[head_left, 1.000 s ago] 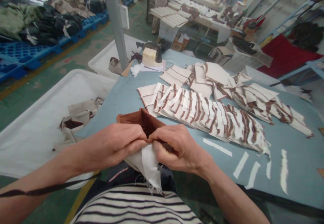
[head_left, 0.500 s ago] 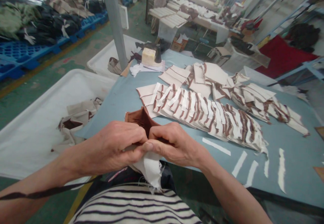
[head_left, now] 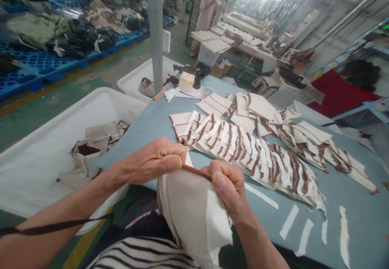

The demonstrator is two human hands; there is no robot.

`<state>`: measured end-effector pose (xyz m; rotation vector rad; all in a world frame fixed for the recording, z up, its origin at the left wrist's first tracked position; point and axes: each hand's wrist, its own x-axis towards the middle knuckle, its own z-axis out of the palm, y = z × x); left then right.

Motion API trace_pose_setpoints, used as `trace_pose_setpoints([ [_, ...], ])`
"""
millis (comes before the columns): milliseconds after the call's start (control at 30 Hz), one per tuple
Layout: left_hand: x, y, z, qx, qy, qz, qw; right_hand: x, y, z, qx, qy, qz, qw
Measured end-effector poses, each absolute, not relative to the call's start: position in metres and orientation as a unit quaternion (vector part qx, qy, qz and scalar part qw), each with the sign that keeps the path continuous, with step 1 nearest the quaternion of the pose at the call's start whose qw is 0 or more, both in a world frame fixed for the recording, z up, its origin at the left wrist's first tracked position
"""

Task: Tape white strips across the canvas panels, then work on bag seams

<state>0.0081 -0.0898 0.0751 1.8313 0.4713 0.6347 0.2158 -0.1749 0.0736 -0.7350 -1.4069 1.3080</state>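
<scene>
A beige fabric pouch (head_left: 185, 204) with a brown edge hangs in front of my striped shirt, its rim stretched between my two fists. My left hand (head_left: 154, 159) is closed on the rim at the left. Gripping the same brown edge further right is my right hand (head_left: 227, 184), thumb on top. A white cloth strip (head_left: 217, 224) with a frayed end hangs down the pouch's right side, below my right hand. Just beyond my hands, a row of overlapping beige pieces (head_left: 243, 147) with brown edges and white strips lies on the blue-grey table (head_left: 146, 127).
Loose white strips (head_left: 288, 222) lie at the table's near right. More beige pieces (head_left: 261, 107) are heaped behind the row. At left stands a white bin (head_left: 39, 155) holding sewn pouches. A grey post (head_left: 154, 34) rises beyond it. Another person (head_left: 206, 9) stands far back.
My hands have moved apart, and the pouch's brown rim now stretches between them. The pouch's beige side has come into full view. My view has tilted up slightly.
</scene>
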Motion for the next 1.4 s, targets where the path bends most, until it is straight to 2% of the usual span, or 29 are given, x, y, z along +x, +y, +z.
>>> trace_pose_setpoints([
  [167, -0.001, -0.087, 0.064, 0.763, 0.200, 0.268, 0.553, 0.250, -0.163, 0.064, -0.375, -0.602, 0.470, 0.525],
  [333, 0.000, -0.093, 0.067, 0.785, 0.202, 0.269, 0.520, 0.265, -0.139, 0.032, -0.496, -0.639, 0.368, 0.458],
  [533, -0.001, -0.098, 0.080, 0.802, 0.200, 0.248, 0.505, 0.261, -0.132, 0.007, -0.494, -0.652, 0.381, 0.431],
  [700, -0.002, -0.099, 0.087, 0.817, 0.182, 0.188, 0.514, 0.257, -0.130, -0.003, -0.488, -0.650, 0.408, 0.416],
  [867, -0.001, -0.099, 0.087, 0.817, 0.170, 0.181, 0.521, 0.253, -0.132, -0.006, -0.478, -0.644, 0.437, 0.407],
  [1100, -0.004, -0.103, 0.090, 0.805, 0.136, 0.175, 0.550, 0.255, -0.133, 0.004, -0.448, -0.648, 0.486, 0.377],
  [1233, -0.005, -0.105, 0.090, 0.814, 0.133, 0.198, 0.530, 0.263, -0.128, 0.032, -0.428, -0.663, 0.494, 0.365],
  [1333, -0.006, -0.110, 0.094, 0.814, 0.160, 0.225, 0.511, 0.265, -0.132, 0.065, -0.385, -0.712, 0.461, 0.364],
  [1400, -0.006, -0.113, 0.098, 0.808, 0.187, 0.235, 0.507, 0.259, -0.138, 0.085, -0.349, -0.774, 0.392, 0.354],
])
